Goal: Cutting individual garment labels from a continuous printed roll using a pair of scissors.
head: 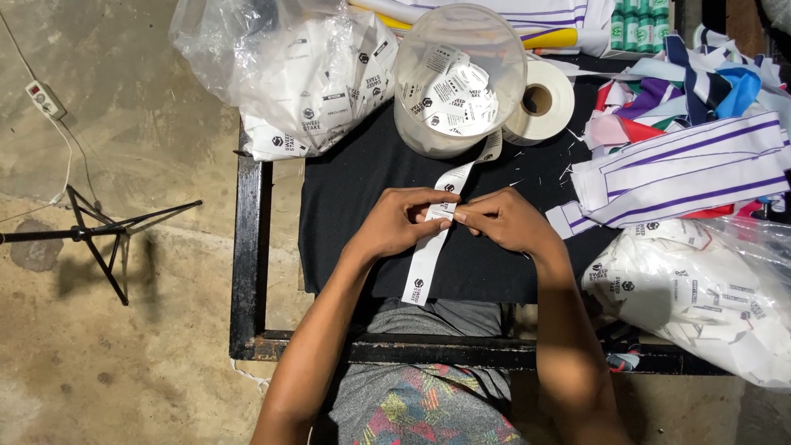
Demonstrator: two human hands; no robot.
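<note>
Label strip (428,255) lay stretched over black worktop (346,189), running from clear tub (458,78); left hand (394,222) and right hand (504,221) pinched it closed-fingered mid-length, keeping it taut for handling.

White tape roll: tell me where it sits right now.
In the head view the white tape roll lies at the far edge of the black table, right of centre, touching the clear plastic tub and left of the striped fabric pile.
</note>
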